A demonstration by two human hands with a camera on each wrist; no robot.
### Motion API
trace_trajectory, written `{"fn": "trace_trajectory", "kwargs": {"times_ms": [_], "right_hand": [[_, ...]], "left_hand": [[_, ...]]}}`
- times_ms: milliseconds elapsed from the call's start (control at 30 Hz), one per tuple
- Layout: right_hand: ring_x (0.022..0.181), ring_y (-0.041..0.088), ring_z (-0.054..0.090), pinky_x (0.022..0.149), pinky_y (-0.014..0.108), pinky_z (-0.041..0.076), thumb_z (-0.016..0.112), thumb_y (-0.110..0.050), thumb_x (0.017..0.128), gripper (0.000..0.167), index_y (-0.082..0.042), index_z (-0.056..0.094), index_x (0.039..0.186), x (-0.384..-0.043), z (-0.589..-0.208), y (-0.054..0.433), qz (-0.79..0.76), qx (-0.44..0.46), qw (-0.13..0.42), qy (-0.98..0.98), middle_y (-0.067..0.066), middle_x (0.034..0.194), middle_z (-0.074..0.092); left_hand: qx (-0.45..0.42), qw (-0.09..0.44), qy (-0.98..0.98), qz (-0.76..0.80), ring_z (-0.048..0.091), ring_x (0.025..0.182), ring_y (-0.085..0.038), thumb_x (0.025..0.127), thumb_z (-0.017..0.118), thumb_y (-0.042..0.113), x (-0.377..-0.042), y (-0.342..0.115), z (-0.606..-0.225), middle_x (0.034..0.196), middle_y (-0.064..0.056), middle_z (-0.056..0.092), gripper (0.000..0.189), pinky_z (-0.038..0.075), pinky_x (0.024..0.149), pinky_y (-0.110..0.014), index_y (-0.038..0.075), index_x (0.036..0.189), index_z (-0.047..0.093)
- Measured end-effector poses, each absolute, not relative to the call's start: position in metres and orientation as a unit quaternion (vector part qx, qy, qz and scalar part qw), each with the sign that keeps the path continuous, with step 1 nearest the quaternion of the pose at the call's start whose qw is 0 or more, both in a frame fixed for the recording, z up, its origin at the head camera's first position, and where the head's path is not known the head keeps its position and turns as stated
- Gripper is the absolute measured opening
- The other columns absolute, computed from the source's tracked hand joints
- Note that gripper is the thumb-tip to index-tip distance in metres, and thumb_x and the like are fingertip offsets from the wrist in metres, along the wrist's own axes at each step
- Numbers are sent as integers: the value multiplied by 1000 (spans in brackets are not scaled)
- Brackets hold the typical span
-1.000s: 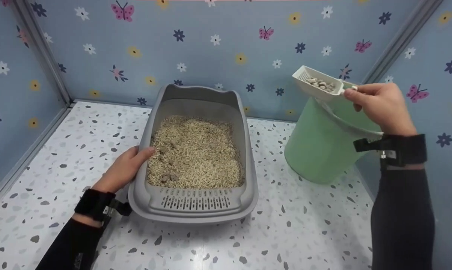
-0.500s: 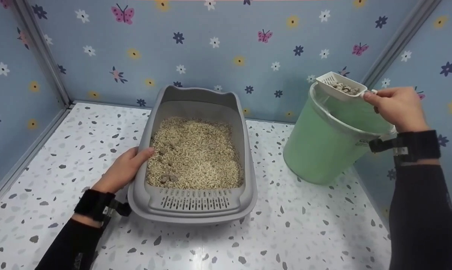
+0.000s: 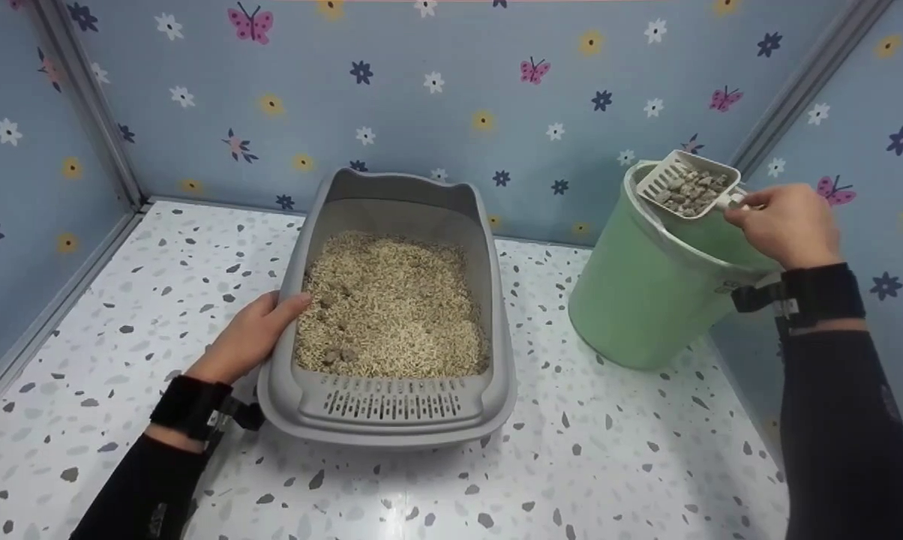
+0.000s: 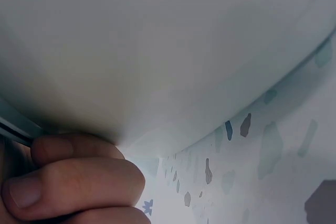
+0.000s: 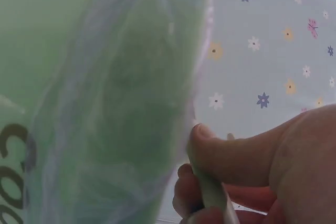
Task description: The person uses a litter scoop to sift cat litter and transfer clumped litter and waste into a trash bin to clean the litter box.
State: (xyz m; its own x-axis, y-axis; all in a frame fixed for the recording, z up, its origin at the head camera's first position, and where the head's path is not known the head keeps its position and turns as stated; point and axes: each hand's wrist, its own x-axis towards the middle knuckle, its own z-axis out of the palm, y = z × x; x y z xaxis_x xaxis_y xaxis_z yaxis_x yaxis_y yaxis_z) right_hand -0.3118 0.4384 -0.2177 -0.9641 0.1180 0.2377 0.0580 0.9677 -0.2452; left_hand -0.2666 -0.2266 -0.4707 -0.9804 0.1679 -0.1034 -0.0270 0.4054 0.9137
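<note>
My right hand [image 3: 790, 223] grips the handle of a white slotted litter scoop [image 3: 654, 181] above the mouth of a green bin [image 3: 631, 292]. Grey clumps [image 3: 693, 193] lie in the scoop, whose slotted end tilts down over the bin's far left rim. In the right wrist view, thumb and fingers wrap the handle [image 5: 212, 192] beside the bin's clear liner [image 5: 121, 108]. My left hand [image 3: 245, 337] holds the left rim of a grey litter box [image 3: 500, 330], thumb over the edge. The left wrist view shows its fingers [image 4: 89, 184] curled below the rim. Tan pellets [image 3: 399, 300] fill the box.
A few dark clumps [image 3: 339, 354] remain among the pellets near the box's front left. Box and bin stand on a white speckled floor [image 3: 571, 465]. Blue flowered panels [image 3: 421, 97] enclose the back and both sides, with the bin close to the right one.
My right hand has carried the scoop rightward over the bin and tipped it, so its inside now faces me more. The clumps are still in it. My left hand has stayed on the box rim.
</note>
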Motion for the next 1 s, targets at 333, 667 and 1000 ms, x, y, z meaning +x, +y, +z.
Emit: {"fn": "trace_trajectory", "kwargs": {"times_ms": [333,667,1000], "right_hand": [[111,58,66,86,68,54,72,-22,107,42,11,74,133,-305,-223,437,99,-39,121,-987,37,132,70],[96,56,63,67,61,49,62,-6,99,33,10,76,124,-305,-224,429,66,-64,160,-983,36,118,73],[93,60,62,74,75,48,55,6,90,33,13,73,117,-301,-231,423,37,-46,199,-978,38,110,72]], "left_hand": [[40,92,835,540,70,113,-35,111,46,74,-268,-228,-472,138,-27,62,98,59,94,-39,-3,171,33],[39,93,838,537,72,116,-36,109,46,79,-265,-227,-470,140,-28,64,103,60,103,-49,-2,171,32],[41,85,842,531,68,123,-42,111,46,75,-265,-226,-470,145,-31,60,101,53,113,-60,-4,172,30]]}}
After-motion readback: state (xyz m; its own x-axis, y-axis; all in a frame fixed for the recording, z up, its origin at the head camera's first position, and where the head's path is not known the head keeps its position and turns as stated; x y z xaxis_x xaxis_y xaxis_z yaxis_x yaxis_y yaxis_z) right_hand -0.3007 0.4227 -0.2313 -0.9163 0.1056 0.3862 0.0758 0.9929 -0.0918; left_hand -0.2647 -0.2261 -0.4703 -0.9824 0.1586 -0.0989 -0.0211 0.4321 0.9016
